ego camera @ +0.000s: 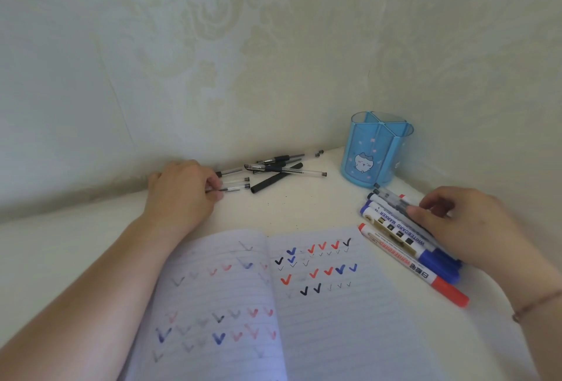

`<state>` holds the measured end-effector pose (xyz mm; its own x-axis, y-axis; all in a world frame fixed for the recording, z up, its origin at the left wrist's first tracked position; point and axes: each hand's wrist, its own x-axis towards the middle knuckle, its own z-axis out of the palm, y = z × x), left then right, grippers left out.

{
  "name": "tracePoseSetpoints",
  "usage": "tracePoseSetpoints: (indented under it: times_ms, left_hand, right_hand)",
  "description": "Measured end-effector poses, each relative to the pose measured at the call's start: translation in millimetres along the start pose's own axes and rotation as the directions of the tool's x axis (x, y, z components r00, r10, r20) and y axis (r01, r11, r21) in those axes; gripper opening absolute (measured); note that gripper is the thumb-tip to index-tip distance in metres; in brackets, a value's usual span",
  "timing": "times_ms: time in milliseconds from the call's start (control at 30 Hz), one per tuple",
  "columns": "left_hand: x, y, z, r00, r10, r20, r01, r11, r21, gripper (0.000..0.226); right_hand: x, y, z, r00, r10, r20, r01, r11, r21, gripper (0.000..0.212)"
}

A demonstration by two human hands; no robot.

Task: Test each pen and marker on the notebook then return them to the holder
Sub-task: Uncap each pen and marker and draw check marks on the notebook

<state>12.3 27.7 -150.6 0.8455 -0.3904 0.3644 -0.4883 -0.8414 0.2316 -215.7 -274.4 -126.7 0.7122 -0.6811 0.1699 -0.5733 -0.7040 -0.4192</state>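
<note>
Holder (369,157), blue with a cat drawing, stands in the corner with its divided compartments showing nothing inside. Gel pens (281,166) lie heaped beside it against the wall. The left hand (182,195) curls its fingers around a few thin pens (234,184) on the table (310,204). The right hand (468,225) grips a clear pen (392,199) lying among whiteboard markers (407,247). The open notebook (273,304) carries red, blue and black ticks.
</note>
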Motion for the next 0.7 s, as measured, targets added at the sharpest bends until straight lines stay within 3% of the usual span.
tracePoseSetpoints:
  times_ms: [167,267,333,400,500,600,700]
  left_hand:
    - [0,1,-1,0.999,0.049,0.005,-0.049,0.999,-0.018,0.001]
    - [-7,14,-21,0.971,0.23,-0.059,-0.237,0.93,-0.282,0.009]
    - [-21,35,-39,0.918,0.393,-0.054,-0.363,0.778,-0.512,0.013]
    - [-39,53,-44,0.82,0.572,-0.022,-0.5,0.697,-0.514,0.003]
    - [-58,69,-38,0.715,0.699,0.019,-0.602,0.63,-0.491,0.018]
    - [-62,73,-32,0.72,0.694,0.0,-0.593,0.615,-0.52,0.02]
    - [-58,71,-26,0.757,0.654,-0.011,-0.586,0.671,-0.455,0.026]
  right_hand:
    - [-1,-4,-3,0.999,-0.01,-0.051,0.01,1.0,0.012,0.026]
    - [-13,-18,-7,0.985,-0.099,-0.14,0.118,0.984,0.135,0.024]
    - [-31,-37,-8,0.967,-0.216,-0.132,0.251,0.889,0.384,0.028]
    - [-50,-58,-5,0.911,-0.41,-0.046,0.357,0.726,0.588,0.041]
    - [-66,-68,8,0.82,-0.572,0.017,0.46,0.677,0.574,0.044]
    - [-68,-73,8,0.848,-0.526,-0.062,0.461,0.676,0.574,0.017]
    - [-64,-75,-1,0.925,-0.366,-0.103,0.31,0.569,0.762,0.012]
